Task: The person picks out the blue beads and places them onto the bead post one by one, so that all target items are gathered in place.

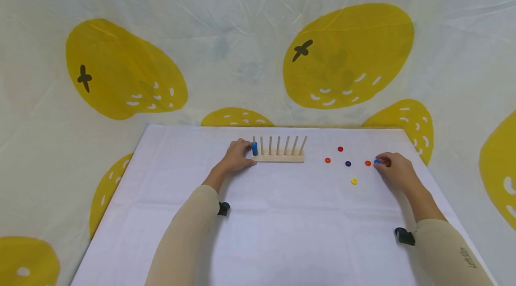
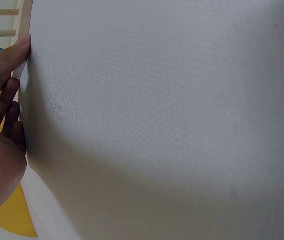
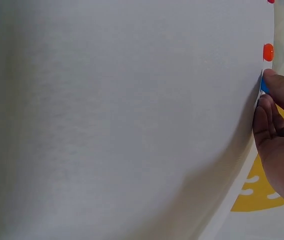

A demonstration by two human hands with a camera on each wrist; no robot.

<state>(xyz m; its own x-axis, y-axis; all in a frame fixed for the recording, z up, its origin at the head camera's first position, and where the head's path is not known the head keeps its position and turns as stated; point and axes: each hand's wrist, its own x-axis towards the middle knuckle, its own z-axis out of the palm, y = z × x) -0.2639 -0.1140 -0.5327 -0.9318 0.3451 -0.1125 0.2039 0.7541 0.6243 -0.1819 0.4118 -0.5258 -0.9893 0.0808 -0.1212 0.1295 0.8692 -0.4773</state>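
A wooden peg rack [image 1: 278, 158] with several upright pegs stands toward the back of the table. Blue rings [image 1: 254, 149] are stacked on its leftmost peg. My left hand [image 1: 236, 155] grips the left end of the rack's base, thumb at the front edge; in the left wrist view the thumb [image 2: 18, 50] lies against the wood. Over on the right, my right hand [image 1: 397, 171] pinches a blue ring [image 1: 377, 161] between thumb and fingers, low at the tabletop. The right wrist view shows that blue ring [image 3: 265, 86] partly hidden by the thumb. An orange ring [image 1: 367, 163] lies just left of it.
Between rack and right hand lie another orange ring [image 1: 328, 160], a red ring [image 1: 340, 149], a dark blue ring [image 1: 348, 163] and a yellow ring [image 1: 354, 181]. A white cloth [image 1: 282, 223] covers the table. A patterned curtain [image 1: 242, 53] hangs behind its back edge.
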